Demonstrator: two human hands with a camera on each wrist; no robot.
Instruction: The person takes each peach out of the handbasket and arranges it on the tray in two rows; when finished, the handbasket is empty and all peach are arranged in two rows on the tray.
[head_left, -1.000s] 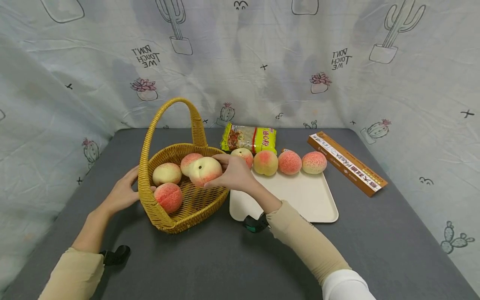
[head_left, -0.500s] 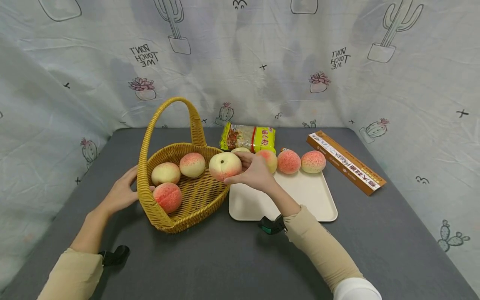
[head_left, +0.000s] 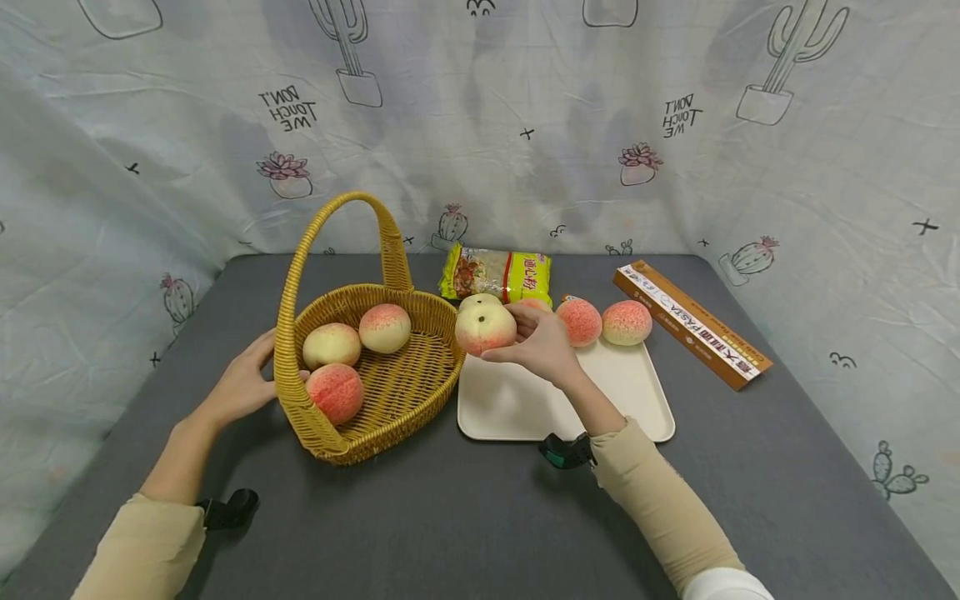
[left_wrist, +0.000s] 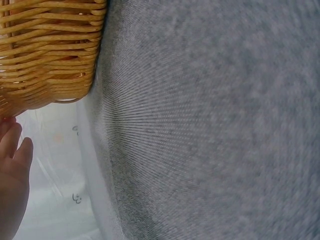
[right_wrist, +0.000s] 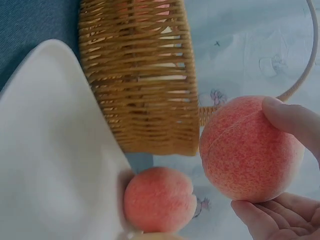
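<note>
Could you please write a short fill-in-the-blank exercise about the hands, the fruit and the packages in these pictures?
1. The person's ____ hand holds a peach up by its side.
2. The wicker basket contains ____ peaches.
3. In the head view, the yellow bag lies to the ____ of the brown box.

Missing words: right; three; left.

The head view looks forward and down from above the near side, taking in the whole tabletop (head_left: 420, 517) and the far cloth (head_left: 480, 167). The left wrist view, turned sideways, sits low over the tabletop and faces far, the wicker basket (head_left: 397, 392) close on its right. The right wrist view, also sideways, faces far over the tray (head_left: 517, 408), very near the held peach (right_wrist: 250, 150). Both wrist views share the wicker basket.
</note>
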